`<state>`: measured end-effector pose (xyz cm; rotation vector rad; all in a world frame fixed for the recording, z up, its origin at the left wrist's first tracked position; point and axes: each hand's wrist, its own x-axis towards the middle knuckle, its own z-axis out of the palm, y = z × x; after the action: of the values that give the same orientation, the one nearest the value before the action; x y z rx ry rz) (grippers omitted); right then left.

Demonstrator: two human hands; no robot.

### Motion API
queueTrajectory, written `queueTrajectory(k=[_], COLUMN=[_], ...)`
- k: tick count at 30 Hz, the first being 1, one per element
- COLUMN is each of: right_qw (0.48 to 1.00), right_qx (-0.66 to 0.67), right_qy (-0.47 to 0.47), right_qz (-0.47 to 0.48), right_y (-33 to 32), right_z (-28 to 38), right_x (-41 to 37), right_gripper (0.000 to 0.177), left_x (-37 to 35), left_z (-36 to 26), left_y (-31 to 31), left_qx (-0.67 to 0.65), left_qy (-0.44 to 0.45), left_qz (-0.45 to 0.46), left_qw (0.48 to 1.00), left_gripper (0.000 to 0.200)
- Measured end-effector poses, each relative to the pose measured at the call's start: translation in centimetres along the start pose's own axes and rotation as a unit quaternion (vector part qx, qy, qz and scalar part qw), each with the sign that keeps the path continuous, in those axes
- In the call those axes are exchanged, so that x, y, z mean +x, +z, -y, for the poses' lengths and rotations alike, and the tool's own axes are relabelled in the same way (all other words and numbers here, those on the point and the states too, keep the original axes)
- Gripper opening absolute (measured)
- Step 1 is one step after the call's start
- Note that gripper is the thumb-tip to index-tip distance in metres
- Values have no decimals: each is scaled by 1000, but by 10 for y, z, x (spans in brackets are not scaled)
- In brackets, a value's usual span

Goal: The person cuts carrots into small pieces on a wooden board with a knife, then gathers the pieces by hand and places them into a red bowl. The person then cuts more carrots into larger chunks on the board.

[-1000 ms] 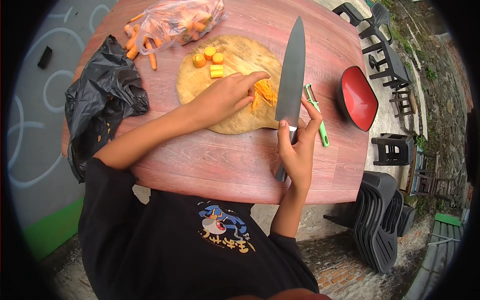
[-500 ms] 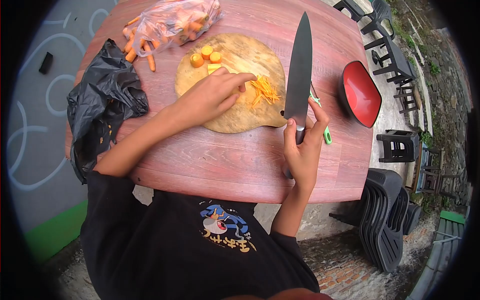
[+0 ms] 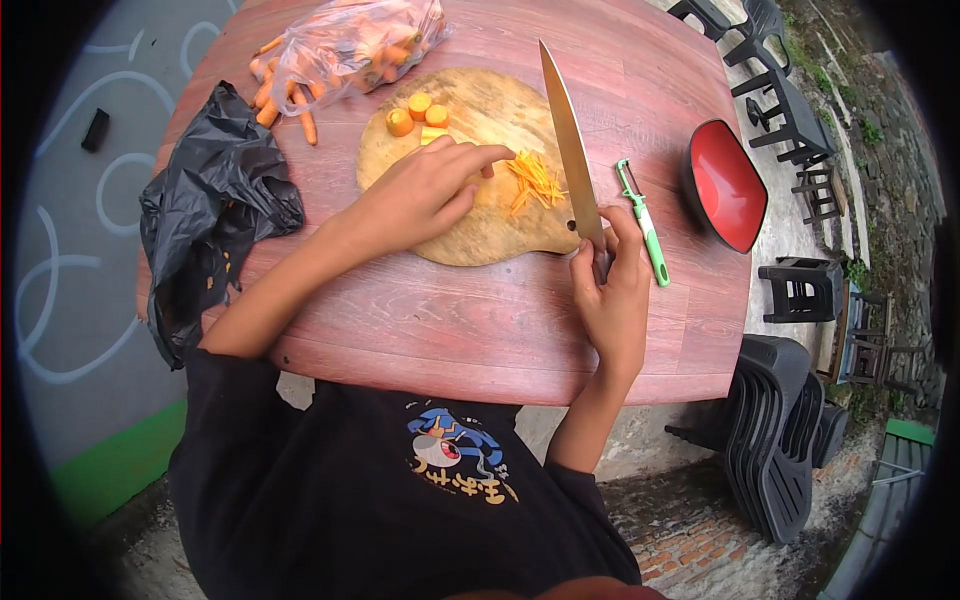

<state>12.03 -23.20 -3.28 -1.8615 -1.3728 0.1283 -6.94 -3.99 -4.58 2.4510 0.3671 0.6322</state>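
Observation:
A kitchen knife (image 3: 570,135) stands blade-up in my right hand (image 3: 615,300), its fingers wrapped round the handle, at the right edge of the round wooden cutting board (image 3: 480,235). My left hand (image 3: 430,190) rests over the board, fingers apart, with the index finger stretched to a small heap of carrot strips (image 3: 537,182). I see nothing gripped in it, though its underside is hidden. Beyond that hand lie several thick carrot chunks (image 3: 400,122) and a partly covered cut carrot piece (image 3: 432,134).
Right of the knife lies a green-and-white peeler (image 3: 648,228), then a red bowl with a black outside (image 3: 728,185). A clear plastic bag of carrots (image 3: 350,50) sits at the back left. Below it is a crumpled black plastic bag (image 3: 215,180). Stacked chairs (image 3: 765,440) stand beyond the table.
The knife has turned from its broad face toward a narrower view, and its tip has swung left. The peeler, partly covered before, now shows whole. My left hand keeps nearly the same pose.

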Motion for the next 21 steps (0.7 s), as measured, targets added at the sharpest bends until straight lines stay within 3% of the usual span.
queueTrajectory(k=[4,8,13,17,21], right_qw=[999,998,999,999,998], right_qx=[4,-36,-40,-47,-53], right_qy=[25,57,35,12,24], right_qz=[-22,-6,-6,-6,9], right_y=[0,-5,-5,-3,-4], right_z=[0,5,7,5,7], right_x=[-2,-1,0,0,0], right_gripper=[36,29,26,25,25], left_x=[1,3,2,-1,3], left_z=[0,1,-7,-4,-2], left_y=[2,7,-4,-5,-4], left_qx=[49,16,108,100,-10], left_qy=[-19,14,-2,-9,7], left_qz=[-12,-13,-1,24,57], left_qw=[999,1000,994,995,998], left_gripper=[50,51,56,59,64])
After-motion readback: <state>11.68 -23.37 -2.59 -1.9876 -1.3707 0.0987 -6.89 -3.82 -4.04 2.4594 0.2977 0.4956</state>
